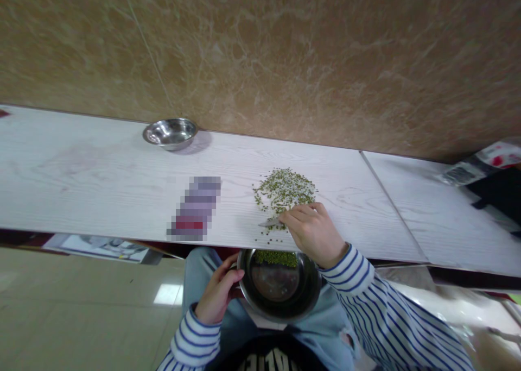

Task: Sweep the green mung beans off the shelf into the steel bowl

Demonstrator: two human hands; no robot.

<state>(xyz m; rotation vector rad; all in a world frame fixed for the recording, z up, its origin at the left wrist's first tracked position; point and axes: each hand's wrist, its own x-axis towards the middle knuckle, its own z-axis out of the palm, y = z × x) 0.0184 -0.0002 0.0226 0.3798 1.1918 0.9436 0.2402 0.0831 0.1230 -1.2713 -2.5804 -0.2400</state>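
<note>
My left hand (222, 289) grips the left rim of a deep steel bowl (280, 306), held just below the table's front edge. Small green beans, like mung beans (277, 258), lie along the bowl's far side. More green beans (285, 189) are spread in a loose patch on the white tabletop. Over the near right part of that patch, my right hand (311, 230) is closed on a thin, pointed grey tool (269, 222), its tip aimed left and low over the table. Fingers hide its handle, so its exact kind is unclear. A few beans sit near the table edge.
A shallow steel bowl (171, 133) stands at the back left by the marbled wall (260, 56). Left of the beans lies a pixelated flat object (195, 208). Plastic packaging (484, 162) and a black item (499, 194) are at the far right. A seam crosses the white table (101, 181).
</note>
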